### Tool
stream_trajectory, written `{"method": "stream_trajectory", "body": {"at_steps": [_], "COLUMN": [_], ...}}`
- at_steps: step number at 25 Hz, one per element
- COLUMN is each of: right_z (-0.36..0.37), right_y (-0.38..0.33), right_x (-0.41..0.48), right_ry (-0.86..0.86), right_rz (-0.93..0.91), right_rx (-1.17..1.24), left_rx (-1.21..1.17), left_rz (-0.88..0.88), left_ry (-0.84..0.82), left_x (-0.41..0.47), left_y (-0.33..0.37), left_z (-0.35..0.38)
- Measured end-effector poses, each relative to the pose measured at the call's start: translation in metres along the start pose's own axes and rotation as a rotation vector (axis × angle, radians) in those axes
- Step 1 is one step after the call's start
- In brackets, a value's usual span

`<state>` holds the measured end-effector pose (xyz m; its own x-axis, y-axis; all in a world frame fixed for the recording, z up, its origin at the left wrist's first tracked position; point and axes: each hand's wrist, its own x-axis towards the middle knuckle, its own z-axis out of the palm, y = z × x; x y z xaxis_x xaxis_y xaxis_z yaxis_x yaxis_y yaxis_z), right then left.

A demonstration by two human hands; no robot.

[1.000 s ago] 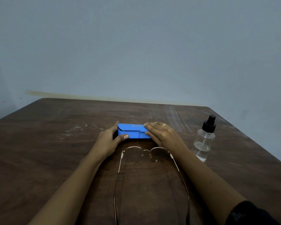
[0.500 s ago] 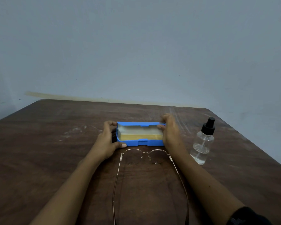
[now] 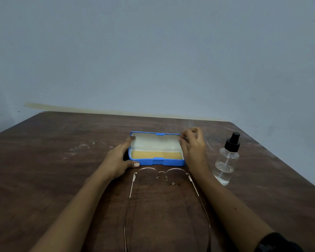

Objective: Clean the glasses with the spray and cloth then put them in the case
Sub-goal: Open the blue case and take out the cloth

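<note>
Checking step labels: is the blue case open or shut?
Open: the lid of the case stands tilted back, with a yellow cloth visible inside.

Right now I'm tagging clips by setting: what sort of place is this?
Likely a plain room, home or office: wooden table by a bare wall, with case, glasses and spray bottle.

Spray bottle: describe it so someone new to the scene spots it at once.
On the dark wooden table, look right of the open blue case, past the right hand. The spray bottle stands upright there, the only clear container, topped by a black pump.
</note>
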<state>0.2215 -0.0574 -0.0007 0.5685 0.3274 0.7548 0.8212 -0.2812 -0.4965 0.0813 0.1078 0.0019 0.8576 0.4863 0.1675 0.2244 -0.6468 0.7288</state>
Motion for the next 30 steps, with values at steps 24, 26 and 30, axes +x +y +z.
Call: {"method": "stream_trajectory", "body": {"at_steps": [24,26,30], "right_z": [-0.003,-0.003,-0.001], "right_y": [0.005,0.003,-0.002], "right_x": [-0.009,-0.008,0.001], "right_ry": [-0.204,-0.256,-0.331], "right_rz": [0.094,0.167,0.260], "right_rx": [-0.106,-0.135,-0.195], "left_rx": [-0.051,-0.041,-0.023], "left_rz": [0.009,0.027,0.032], "left_ry": [-0.057,-0.037,-0.028], "left_x": [0.000,-0.002,0.000], "left_y": [-0.003,-0.001,-0.001], "left_z": [-0.004,-0.003,-0.002]}}
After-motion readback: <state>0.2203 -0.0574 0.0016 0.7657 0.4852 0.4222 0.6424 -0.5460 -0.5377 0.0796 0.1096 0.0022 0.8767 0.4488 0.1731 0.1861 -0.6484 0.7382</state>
